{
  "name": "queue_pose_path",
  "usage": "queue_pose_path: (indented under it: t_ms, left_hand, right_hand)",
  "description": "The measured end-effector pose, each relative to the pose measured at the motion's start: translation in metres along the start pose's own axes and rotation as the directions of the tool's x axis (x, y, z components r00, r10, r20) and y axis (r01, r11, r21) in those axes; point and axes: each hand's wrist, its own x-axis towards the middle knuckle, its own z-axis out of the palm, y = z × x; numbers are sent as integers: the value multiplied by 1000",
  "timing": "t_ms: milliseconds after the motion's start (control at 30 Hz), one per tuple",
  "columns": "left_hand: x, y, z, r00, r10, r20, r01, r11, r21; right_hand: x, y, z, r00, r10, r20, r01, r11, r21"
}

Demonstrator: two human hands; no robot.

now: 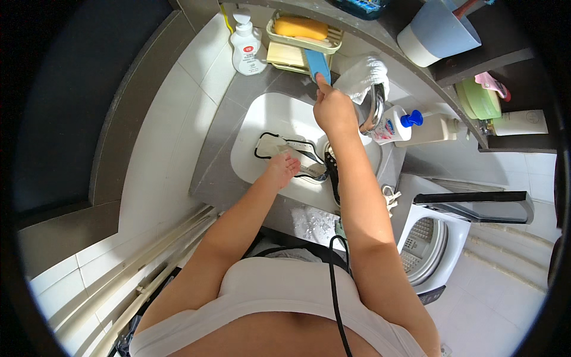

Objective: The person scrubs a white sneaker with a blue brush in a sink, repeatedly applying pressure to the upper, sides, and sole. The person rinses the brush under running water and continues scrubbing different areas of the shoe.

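Observation:
My left hand (pixel 284 168) is over the white sink basin (pixel 250 147), palm up with fingers loosely spread and nothing in it. Just beyond it lies a pale sneaker (pixel 312 167) with black edging, partly hidden by that hand. A dark sneaker (pixel 331 167) leans at the basin's right, partly covered by my right forearm. My right hand (pixel 334 109) reaches to the back of the sink, its fingers on the end of a blue flat handle (pixel 317 64). The handle's far end is under a two-tier soap rack (pixel 308 42).
Orange soap (pixel 301 27) tops the rack; a white pump bottle (pixel 248 51) stands left. A chrome faucet (pixel 377 107), draped with white cloth (pixel 363 78), rises beside a blue-pump bottle (pixel 395 125). White laces (pixel 391 198) lie at the counter edge. An open-lidded washing machine (pixel 428 250) is right.

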Motion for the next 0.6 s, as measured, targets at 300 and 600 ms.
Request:
queue_pose_path:
  t_ms: [300, 600]
  left_hand:
    - [39, 6, 34, 992, 66, -110, -109, 885, -453]
    - [73, -1, 27, 949, 84, -303, -270, 711, -649]
  right_hand:
    - [-25, 29, 20, 981, -138, -140, 144, 989, 37]
    - [-139, 145, 39, 986, -25, 162, -34, 937, 348]
